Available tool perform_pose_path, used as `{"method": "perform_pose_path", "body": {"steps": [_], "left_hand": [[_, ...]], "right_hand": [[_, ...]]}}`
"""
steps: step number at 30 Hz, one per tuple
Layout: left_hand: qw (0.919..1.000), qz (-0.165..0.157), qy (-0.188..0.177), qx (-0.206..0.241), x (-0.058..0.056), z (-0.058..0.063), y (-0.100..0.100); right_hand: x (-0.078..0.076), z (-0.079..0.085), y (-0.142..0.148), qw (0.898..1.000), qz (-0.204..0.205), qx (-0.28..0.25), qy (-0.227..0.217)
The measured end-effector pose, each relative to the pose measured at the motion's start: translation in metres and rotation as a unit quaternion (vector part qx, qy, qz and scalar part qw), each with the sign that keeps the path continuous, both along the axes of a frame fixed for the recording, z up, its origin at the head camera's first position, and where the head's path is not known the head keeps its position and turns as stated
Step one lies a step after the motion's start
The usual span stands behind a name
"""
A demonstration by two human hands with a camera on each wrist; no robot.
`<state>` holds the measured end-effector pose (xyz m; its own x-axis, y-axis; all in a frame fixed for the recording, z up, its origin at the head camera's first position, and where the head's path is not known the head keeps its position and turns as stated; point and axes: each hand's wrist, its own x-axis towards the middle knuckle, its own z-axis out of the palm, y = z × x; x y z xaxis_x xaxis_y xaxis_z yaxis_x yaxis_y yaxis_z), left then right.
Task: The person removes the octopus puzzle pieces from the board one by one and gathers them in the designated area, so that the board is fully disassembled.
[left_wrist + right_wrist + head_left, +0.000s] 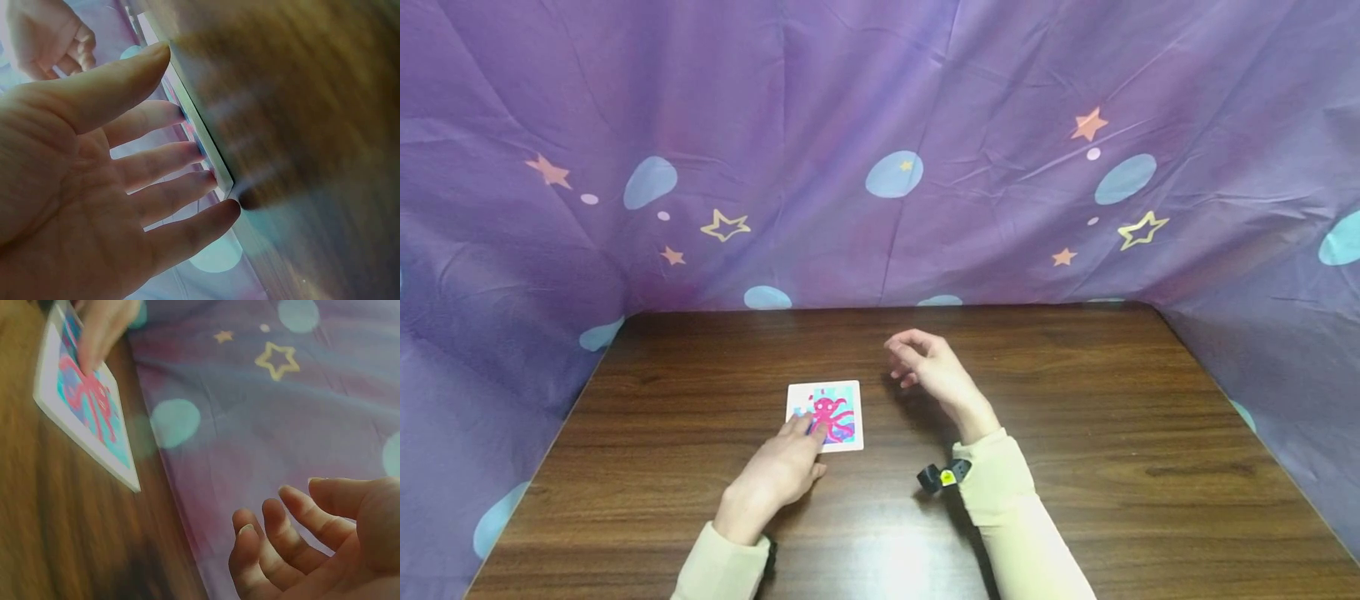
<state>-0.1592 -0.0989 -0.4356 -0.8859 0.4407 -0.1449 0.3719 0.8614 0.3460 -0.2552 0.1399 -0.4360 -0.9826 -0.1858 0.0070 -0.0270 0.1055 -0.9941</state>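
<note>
A square white-edged picture board (842, 414) lies flat on the wooden table, showing a pink octopus on a blue background. My left hand (778, 467) rests its outstretched fingers on the board's lower left part, covering some of the picture. In the left wrist view, the board's thin pale edge (206, 139) runs past the fingertips, with the thumb beside it. My right hand (934, 372) hovers over the table to the right of the board. Its fingers (275, 519) are loosely bent, with nothing between them.
The brown wooden table (1112, 417) extends on both sides of the board. A purple cloth (820, 100) with stars and blue spots hangs behind and beside it. A small black camera (930, 478) is worn at the right cuff.
</note>
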Motion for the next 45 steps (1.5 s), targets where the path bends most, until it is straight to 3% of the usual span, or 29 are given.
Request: {"method": "perform_pose_path", "body": {"steps": [7, 13, 16, 23, 26, 30, 37, 41, 45], "left_hand": [[1.0, 0.002, 0.0, -0.003, 0.0, -0.001, 0.001], [1.0, -0.001, 0.004, -0.005, 0.0, -0.004, 0.003], [1.0, -0.003, 0.004, -0.007, 0.001, -0.005, 0.005], [1.0, -0.004, -0.001, -0.009, 0.003, -0.006, 0.007], [1.0, -0.005, 0.007, -0.005, 0.002, -0.006, 0.006], [0.9998, -0.008, 0.018, -0.003, 0.001, -0.005, 0.004], [0.9998, -0.004, 0.016, -0.005, 0.001, -0.006, 0.0], [0.9998, -0.003, 0.018, -0.006, 0.001, -0.004, 0.0], [0.9998, -0.005, 0.02, -0.006, 0.0, -0.002, 0.001]], "right_hand": [[0.005, -0.007, -0.027, 0.999, 0.043, 0.027, 0.016], [0.005, -0.017, -0.044, 0.993, 0.064, 0.085, 0.044], [0.005, -0.024, -0.053, 0.991, 0.062, 0.105, 0.06], [0.005, -0.043, -0.067, 0.995, 0.03, 0.084, 0.042], [0.005, -0.047, -0.071, 0.994, 0.014, 0.089, 0.055], [0.004, -0.048, -0.074, 0.987, 0.014, 0.14, 0.082], [0.006, -0.05, -0.086, 0.962, 0.019, 0.241, 0.125], [0.007, -0.049, -0.09, 0.953, 0.023, 0.268, 0.141], [0.006, -0.047, -0.089, 0.951, 0.033, 0.269, 0.148]]}}
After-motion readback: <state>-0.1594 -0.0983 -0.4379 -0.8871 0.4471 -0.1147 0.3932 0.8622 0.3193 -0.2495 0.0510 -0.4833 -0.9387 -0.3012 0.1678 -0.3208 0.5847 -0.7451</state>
